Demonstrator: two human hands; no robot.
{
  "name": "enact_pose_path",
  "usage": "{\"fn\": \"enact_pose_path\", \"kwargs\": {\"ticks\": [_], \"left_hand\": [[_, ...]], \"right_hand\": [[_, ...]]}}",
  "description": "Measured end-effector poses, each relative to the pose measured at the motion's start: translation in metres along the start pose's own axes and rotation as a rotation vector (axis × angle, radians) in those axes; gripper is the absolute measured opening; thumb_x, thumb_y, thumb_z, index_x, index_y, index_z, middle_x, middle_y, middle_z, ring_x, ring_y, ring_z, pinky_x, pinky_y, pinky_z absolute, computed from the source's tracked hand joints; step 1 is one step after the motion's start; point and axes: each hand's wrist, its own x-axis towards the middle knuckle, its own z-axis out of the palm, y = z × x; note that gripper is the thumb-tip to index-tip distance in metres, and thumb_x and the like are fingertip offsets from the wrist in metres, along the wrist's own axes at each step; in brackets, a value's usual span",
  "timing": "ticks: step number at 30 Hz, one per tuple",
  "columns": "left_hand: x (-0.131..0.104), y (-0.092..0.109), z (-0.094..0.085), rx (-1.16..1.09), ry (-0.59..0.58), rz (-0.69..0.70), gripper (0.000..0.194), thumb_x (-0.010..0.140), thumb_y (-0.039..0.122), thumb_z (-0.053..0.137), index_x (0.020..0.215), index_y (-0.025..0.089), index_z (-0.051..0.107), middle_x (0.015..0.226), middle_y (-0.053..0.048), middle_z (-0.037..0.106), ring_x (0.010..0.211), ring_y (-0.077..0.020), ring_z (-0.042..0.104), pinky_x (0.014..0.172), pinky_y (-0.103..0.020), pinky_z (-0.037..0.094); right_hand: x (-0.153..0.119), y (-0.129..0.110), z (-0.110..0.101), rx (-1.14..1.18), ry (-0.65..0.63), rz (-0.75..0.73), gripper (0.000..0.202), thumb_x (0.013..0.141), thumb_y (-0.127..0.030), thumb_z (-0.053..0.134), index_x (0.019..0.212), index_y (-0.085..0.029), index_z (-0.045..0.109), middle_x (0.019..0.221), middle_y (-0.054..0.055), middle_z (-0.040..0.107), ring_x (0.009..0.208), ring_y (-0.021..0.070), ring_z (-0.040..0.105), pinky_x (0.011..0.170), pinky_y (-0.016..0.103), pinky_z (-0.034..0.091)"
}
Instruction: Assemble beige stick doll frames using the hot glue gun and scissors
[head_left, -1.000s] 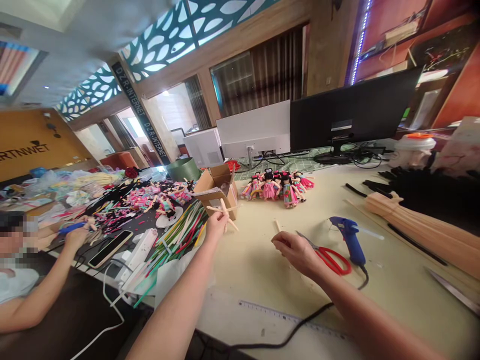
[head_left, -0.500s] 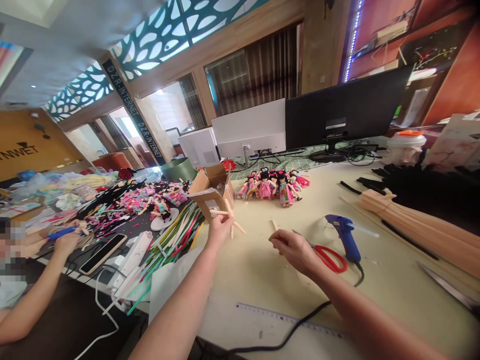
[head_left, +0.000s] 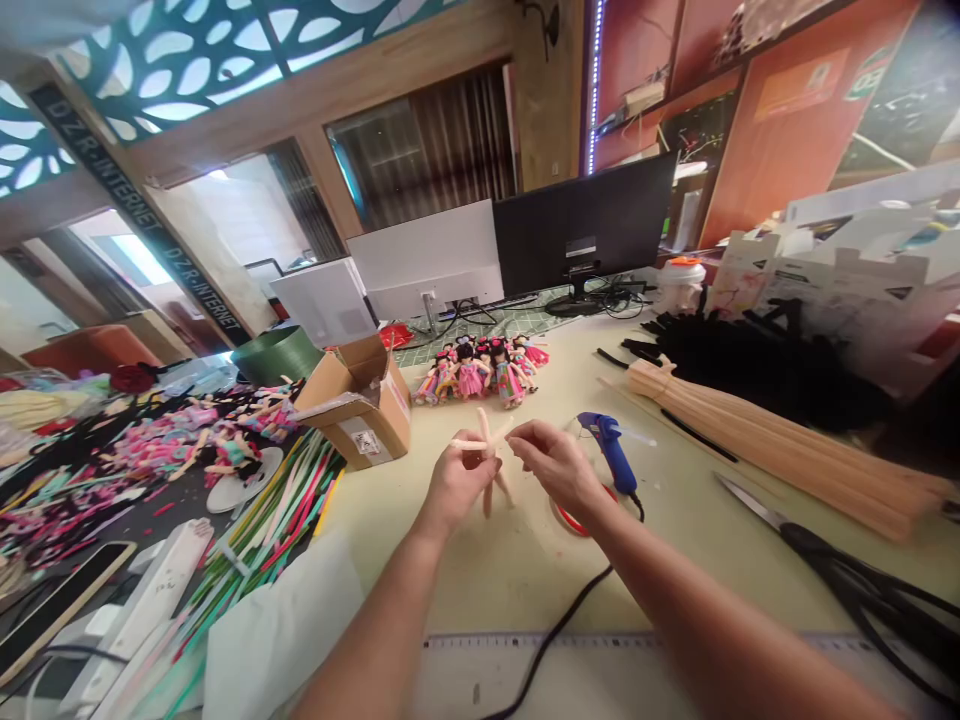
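My left hand (head_left: 463,480) pinches a pale, fuzzy figure with several thin limbs (head_left: 484,425) above the table. Close to its upper right limb, the fingers of my right hand (head_left: 551,458) are pressed together; what they hold, if anything, is too small to make out. Just beyond my right hand lie a blue glue gun (head_left: 615,455) and red-handled scissors (head_left: 571,518), partly hidden by that hand. Small dolls in colourful dresses (head_left: 472,370) stand grouped behind the figure, to the right of an open cardboard box (head_left: 364,410).
On the right lie a bundle of peach stems (head_left: 780,445), black fuzzy stems (head_left: 757,360) and large black scissors (head_left: 840,570). A ruler (head_left: 540,645) and a black cable lie in front. Coloured stems (head_left: 262,510) and a power strip (head_left: 150,590) are at left.
The view has turned right, and the other person at the left is out of view. My hands have come together at the figure. The short pale piece near my right hand no longer shows on the table.
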Motion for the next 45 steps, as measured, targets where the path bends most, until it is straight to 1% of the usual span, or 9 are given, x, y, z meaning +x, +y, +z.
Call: {"fn": "enact_pose_path", "kwargs": {"ticks": [4,8,11,17,23,33,38,42,45], "left_hand": [[-0.005,-0.002,0.01,0.142,0.023,0.018,0.013,0.075,0.026,0.063,0.082,0.019,0.054,0.068,0.004,0.055,0.056,-0.0086,0.05,0.054,-0.02,0.04],[-0.01,-0.005,0.012,0.219,0.06,0.015,0.015,0.078,0.033,0.061,0.085,0.021,0.056,0.07,0.004,0.057,0.053,-0.0086,0.048,0.048,-0.019,0.036],[-0.013,-0.006,0.008,0.298,0.055,0.04,0.015,0.08,0.035,0.059,0.086,0.021,0.057,0.075,0.002,0.059,0.057,-0.0093,0.048,0.052,-0.02,0.039],[-0.014,-0.007,0.005,0.399,0.039,0.098,0.009,0.078,0.028,0.061,0.085,0.023,0.059,0.078,0.002,0.061,0.069,-0.0121,0.052,0.065,-0.022,0.041],[-0.016,-0.005,0.007,0.435,0.041,0.125,0.006,0.079,0.028,0.06,0.082,0.024,0.059,0.078,0.002,0.062,0.071,-0.0143,0.055,0.069,-0.024,0.039],[-0.018,-0.013,0.006,0.772,0.043,0.359,0.007,0.087,0.026,0.051,0.089,0.021,0.056,0.078,-0.002,0.06,0.077,-0.018,0.056,0.075,-0.03,0.037],[-0.017,-0.012,0.005,0.701,0.003,0.28,0.013,0.083,0.034,0.059,0.088,0.022,0.056,0.081,-0.002,0.061,0.078,-0.0183,0.057,0.075,-0.031,0.039],[-0.016,-0.005,-0.004,0.438,-0.061,0.169,0.034,0.075,0.035,0.068,0.105,0.024,0.058,0.099,-0.004,0.062,0.088,-0.0188,0.058,0.081,-0.031,0.043],[-0.015,-0.001,-0.009,0.302,-0.032,0.155,0.029,0.08,0.034,0.063,0.106,0.022,0.062,0.101,-0.006,0.064,0.091,-0.0191,0.059,0.084,-0.031,0.043]], "right_hand": [[0.0,-0.004,-0.002,0.057,-0.003,0.025,0.015,0.082,-0.03,0.056,0.077,-0.017,0.062,0.067,-0.002,0.057,0.062,0.0113,0.049,0.058,0.024,0.041],[0.0,-0.004,-0.001,0.077,-0.019,0.045,0.014,0.08,-0.029,0.059,0.075,-0.017,0.062,0.067,-0.002,0.058,0.062,0.0109,0.049,0.057,0.023,0.04],[0.001,-0.002,-0.001,0.055,-0.025,0.062,0.014,0.078,-0.028,0.06,0.072,-0.016,0.063,0.065,-0.002,0.057,0.06,0.0101,0.048,0.057,0.023,0.038],[0.003,0.001,-0.001,0.091,-0.116,0.122,0.017,0.079,-0.029,0.057,0.076,-0.015,0.066,0.067,0.0,0.059,0.062,0.0108,0.048,0.057,0.023,0.041],[0.003,0.0,-0.003,0.068,-0.118,0.125,0.017,0.078,-0.028,0.058,0.078,-0.015,0.068,0.067,0.0,0.061,0.062,0.0117,0.05,0.057,0.023,0.042],[0.0,0.004,-0.002,-0.051,-0.112,0.129,0.015,0.078,-0.027,0.055,0.075,-0.016,0.066,0.065,-0.001,0.059,0.062,0.0116,0.05,0.055,0.022,0.038],[0.0,0.002,-0.002,-0.098,-0.085,0.139,0.018,0.079,-0.03,0.054,0.066,-0.017,0.057,0.061,-0.003,0.05,0.058,0.0099,0.042,0.05,0.021,0.033],[0.0,0.0,-0.003,-0.084,-0.082,0.138,0.02,0.08,-0.03,0.053,0.065,-0.017,0.054,0.061,-0.003,0.047,0.058,0.0093,0.04,0.05,0.02,0.032],[-0.002,-0.001,0.0,-0.121,-0.108,0.129,0.017,0.078,-0.029,0.054,0.067,-0.016,0.058,0.06,-0.003,0.049,0.057,0.0094,0.04,0.049,0.02,0.031]]}}
